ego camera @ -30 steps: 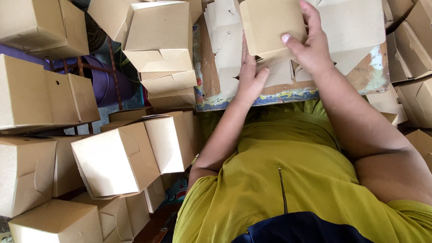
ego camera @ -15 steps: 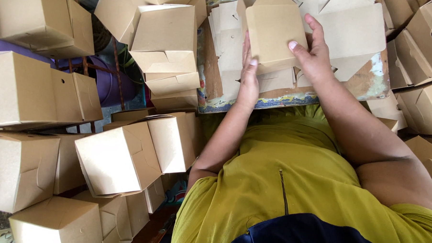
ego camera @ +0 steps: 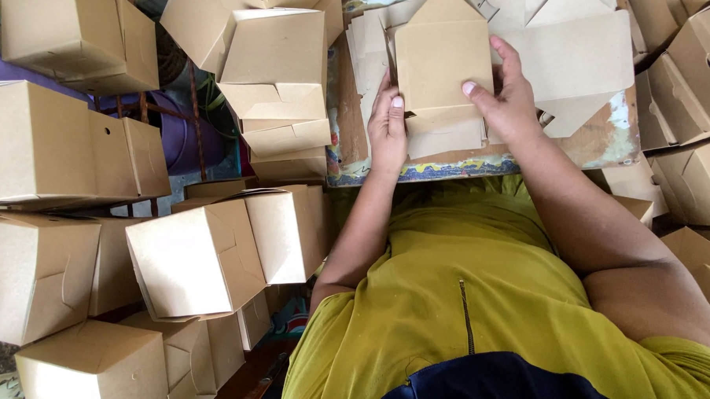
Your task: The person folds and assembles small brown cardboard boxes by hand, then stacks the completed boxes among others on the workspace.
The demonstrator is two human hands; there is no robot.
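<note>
Cardboard, a flat brown box blank with a pointed flap at its top, sits between my two hands over the near middle of the small worn table. My left hand pinches the blank's lower left edge, thumb on the front and fingers curled behind. My right hand grips the right edge the same way, thumb pressed flat on the face near the lower right corner, fingers wrapped round the back. Under the blank lies a stack of more flat blanks, its lower edges showing just below my thumbs, and further unfolded sheets spread toward the table's far right corner. The table's near edge shows chipped paint in blue and yellow, and bare scuffed patches mark its right side. Just beyond the table's left edge stands a leaning pile of folded boxes, stacked one on another. More folded brown boxes crowd the space to my left, some lying on their sides, with a purple object behind them. Other folded boxes stand past the table's right edge. My yellow-green shirt fills the bottom of the view.
</note>
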